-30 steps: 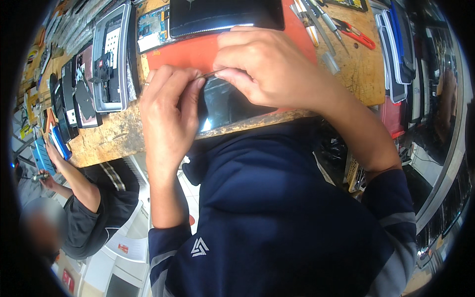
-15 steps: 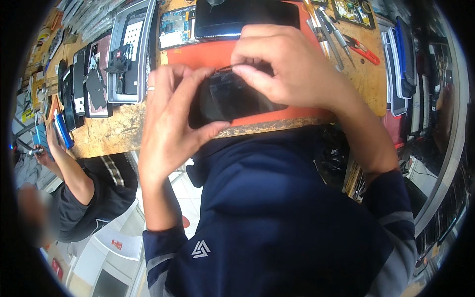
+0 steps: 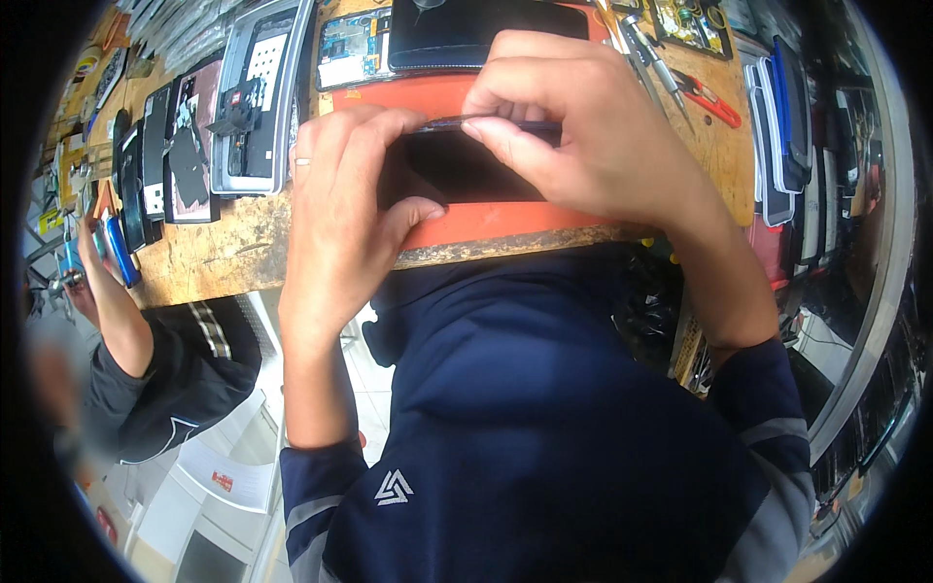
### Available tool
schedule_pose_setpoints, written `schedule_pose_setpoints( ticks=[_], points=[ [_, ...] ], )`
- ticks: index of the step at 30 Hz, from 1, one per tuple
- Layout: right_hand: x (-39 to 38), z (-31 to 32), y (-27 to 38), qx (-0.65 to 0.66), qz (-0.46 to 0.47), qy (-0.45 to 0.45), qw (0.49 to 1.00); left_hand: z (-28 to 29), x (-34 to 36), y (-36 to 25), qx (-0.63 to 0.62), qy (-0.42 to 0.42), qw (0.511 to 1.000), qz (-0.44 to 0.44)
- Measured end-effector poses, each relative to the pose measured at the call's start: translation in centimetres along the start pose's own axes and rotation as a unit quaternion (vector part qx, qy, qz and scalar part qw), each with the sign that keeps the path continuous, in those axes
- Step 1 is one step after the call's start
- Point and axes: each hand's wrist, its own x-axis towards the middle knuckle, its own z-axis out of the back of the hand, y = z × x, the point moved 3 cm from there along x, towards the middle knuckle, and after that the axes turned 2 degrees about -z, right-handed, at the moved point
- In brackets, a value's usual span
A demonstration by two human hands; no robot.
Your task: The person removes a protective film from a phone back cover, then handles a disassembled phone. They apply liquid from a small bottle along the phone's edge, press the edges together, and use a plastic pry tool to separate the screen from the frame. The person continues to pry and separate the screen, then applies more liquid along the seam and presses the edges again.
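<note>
Fingers (image 3: 397,121) of left hand (image 3: 335,199) span a dark panel (image 3: 466,167): tips at far edge, thumb at near. Right hand (image 3: 578,126): thumb at far edge; pinch unclear, cannot tell. Beneath fingers, orange mat (image 3: 496,217); beyond them, board (image 3: 352,53), black screen (image 3: 486,31). Red cutter (image 3: 712,101) right of right fingers.

I see the bench (image 3: 219,255) brightly lit — straight lines bow toward a black rim, fine detail looks soft.

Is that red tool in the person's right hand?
No, the red tool lies on the bench, and the right hand holds the dark panel by its edge.
</note>
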Motion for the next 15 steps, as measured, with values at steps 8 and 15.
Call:
schedule_pose_setpoints(
  ticks=[8,15],
  points=[
    [-0.8,-0.1,1.4,0.001,0.041,-0.023,0.999,-0.3,0.3,-0.9,-0.049,-0.076,0.996,0.017],
    [-2.4,-0.2,1.7,0.022,0.016,-0.030,0.999,-1.2,0.3,-1.7,-0.049,-0.137,0.989,0.005]
  ],
)
